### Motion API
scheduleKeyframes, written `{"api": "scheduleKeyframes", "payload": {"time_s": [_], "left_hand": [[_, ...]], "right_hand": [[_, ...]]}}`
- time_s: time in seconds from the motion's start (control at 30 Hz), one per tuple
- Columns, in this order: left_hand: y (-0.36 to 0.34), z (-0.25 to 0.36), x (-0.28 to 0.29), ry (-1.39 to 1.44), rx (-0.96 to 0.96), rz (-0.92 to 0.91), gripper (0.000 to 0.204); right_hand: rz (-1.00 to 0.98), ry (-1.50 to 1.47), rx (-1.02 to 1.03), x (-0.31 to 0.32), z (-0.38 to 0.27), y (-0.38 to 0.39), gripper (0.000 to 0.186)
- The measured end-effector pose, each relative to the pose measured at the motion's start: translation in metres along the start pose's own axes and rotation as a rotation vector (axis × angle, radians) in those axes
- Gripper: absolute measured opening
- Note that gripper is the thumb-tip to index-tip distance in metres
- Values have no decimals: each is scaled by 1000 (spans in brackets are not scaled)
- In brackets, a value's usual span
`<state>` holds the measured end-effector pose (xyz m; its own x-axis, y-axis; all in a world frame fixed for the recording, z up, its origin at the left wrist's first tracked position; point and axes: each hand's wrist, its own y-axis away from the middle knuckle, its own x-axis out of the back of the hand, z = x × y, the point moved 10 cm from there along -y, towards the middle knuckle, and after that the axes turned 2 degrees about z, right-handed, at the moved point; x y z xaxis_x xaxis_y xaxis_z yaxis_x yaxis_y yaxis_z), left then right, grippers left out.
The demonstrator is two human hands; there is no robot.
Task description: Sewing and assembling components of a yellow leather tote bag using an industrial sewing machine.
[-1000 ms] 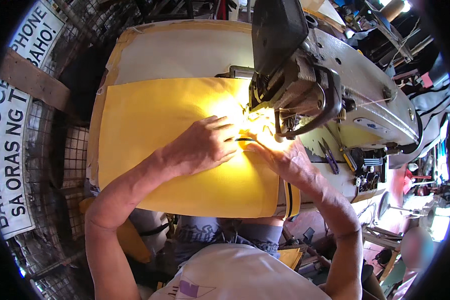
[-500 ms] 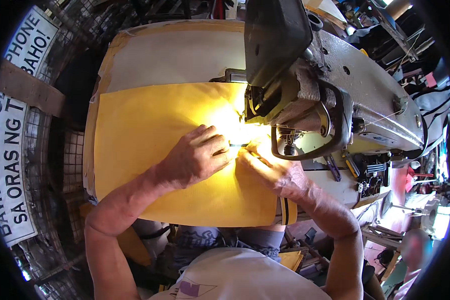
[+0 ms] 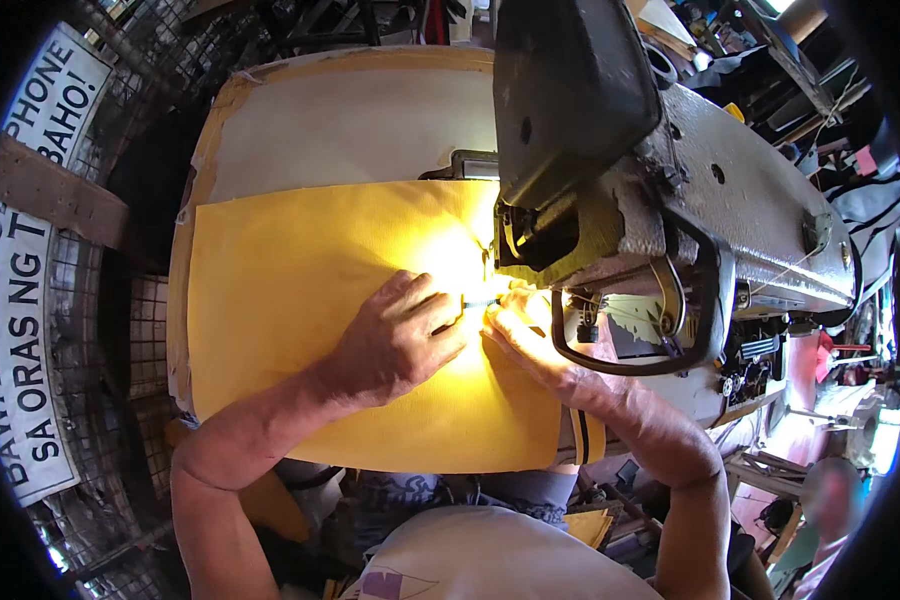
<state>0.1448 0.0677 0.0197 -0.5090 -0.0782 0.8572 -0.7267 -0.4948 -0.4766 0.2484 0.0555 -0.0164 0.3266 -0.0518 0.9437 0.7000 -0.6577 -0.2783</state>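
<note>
A large yellow sheet (image 3: 280, 280), fabric or leather-like, lies flat under the head of a sewing machine (image 3: 750, 180). My left hand (image 3: 400, 335) rests on it with fingers curled, its fingertips pinching one end of a small dark strip (image 3: 481, 303). At the strip's other end, the fingertips of my right hand (image 3: 535, 345) are closed on it, just in front of the needle area. Strong lamp glare washes out the sheet there, so fine detail of the strip is lost. The machine's black looped guard partly covers the space beside my right hand.
A pale work table (image 3: 360, 110) with taped edges extends behind the sheet. Near my right forearm, a narrow yellow piece with a black stripe (image 3: 584, 437) hangs at the table's front edge. Wire mesh with white signs (image 3: 25, 350) stands at the left. A person (image 3: 832, 500) is at the far right.
Both hands keep their pinch on the dark strip. My view has shifted slightly, so machine, sheet and hands sit a little lower in the picture.
</note>
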Motion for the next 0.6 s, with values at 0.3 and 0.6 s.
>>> {"api": "scheduleKeyframes", "payload": {"time_s": [0.3, 0.6], "left_hand": [[-2, -4, 3, -10, 34, 9, 19], [4, -11, -1, 49, 87, -31, 22]], "right_hand": [[174, -242, -109, 10, 12, -9, 31], [253, -153, -56, 8, 9, -15, 30]]}}
